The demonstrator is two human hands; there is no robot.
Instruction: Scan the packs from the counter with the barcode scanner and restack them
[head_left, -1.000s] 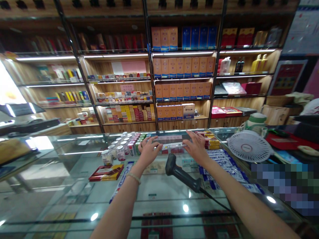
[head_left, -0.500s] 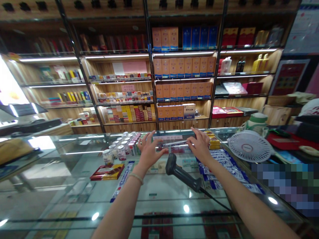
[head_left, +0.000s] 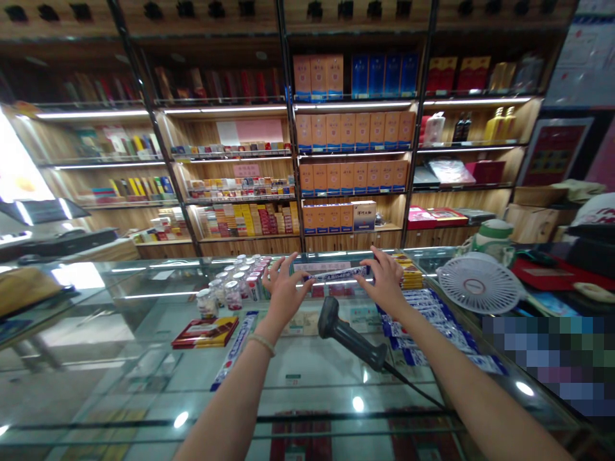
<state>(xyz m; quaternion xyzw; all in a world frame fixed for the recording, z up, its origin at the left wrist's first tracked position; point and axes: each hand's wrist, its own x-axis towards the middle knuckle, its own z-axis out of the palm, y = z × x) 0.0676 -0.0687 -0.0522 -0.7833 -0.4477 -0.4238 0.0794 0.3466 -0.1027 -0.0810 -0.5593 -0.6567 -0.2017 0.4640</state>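
Note:
A slim blue-and-white packet (head_left: 339, 275) is held level above the glass counter, one end in each hand. My left hand (head_left: 287, 288) pinches its left end between thumb and fingers. At its right end, my right hand (head_left: 383, 280) has its thumb and fingers closed on it. Just below lies a black handheld scanner (head_left: 353, 336) with a cable. Similar blue-and-white packets (head_left: 427, 323) are spread beside my right forearm, and another long packet (head_left: 234, 351) lies by my left wrist.
Small lidded jars (head_left: 233, 294) and red-and-yellow packs (head_left: 205, 332) stand or lie to the left. A white round fan (head_left: 478, 283) and a green-lidded container (head_left: 496, 237) are on the right. Shelves of boxes (head_left: 355, 131) line the back, beyond the glass counter (head_left: 307, 400).
The packet between the hands has turned, so its printed blue-and-white side now shows more clearly. My left hand's thumb and fingers have come onto its left end.

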